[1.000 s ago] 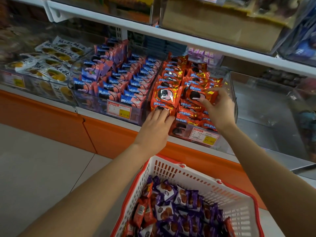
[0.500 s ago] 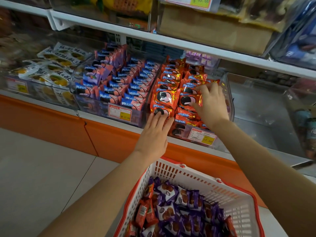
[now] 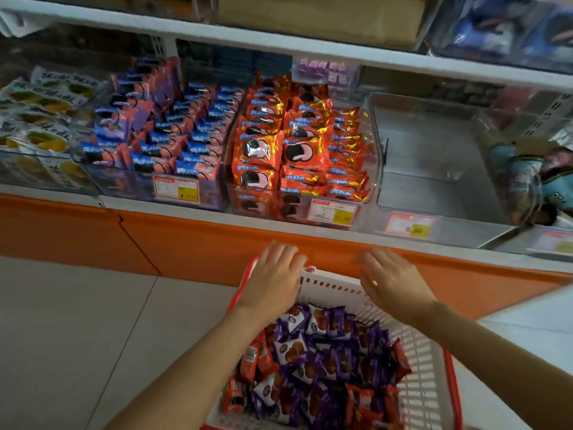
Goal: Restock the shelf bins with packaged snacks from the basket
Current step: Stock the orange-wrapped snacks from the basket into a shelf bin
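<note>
1. My left hand [image 3: 273,282] and right hand [image 3: 395,282] both hover over the far rim of the basket [image 3: 335,288], fingers spread and relaxed, holding nothing. I cannot tell whether the left one touches the rim.
2. Done, as far as I can judge: the red-and-gold bin [image 3: 376,169] looks packed to the top in tidy rows, and the blue-and-pink bin [image 3: 124,187] beside it is well filled.
3. Left to do: the empty bin [image 3: 434,181], just right of the red-and-gold one, holds nothing at all, and the basket below my hands has a deep heap in it. I'd put the job at well short of finished.
4. The stock I have to move sits in the basket: mostly purple packs [image 3: 325,346], with red packs [image 3: 257,358] along the left side and near corner.
5. Counts: two hands, one basket, five clear bins on this shelf, namely the pastry bin [image 3: 37,172], blue-and-pink, red-and-gold, empty, and an edge bin [image 3: 530,209] with teal packs at far right. Four price tags show on the bin fronts.
6. The packs are too many and too overlapped to count exactly: dozens in the basket, purple far outnumbering red.
</note>
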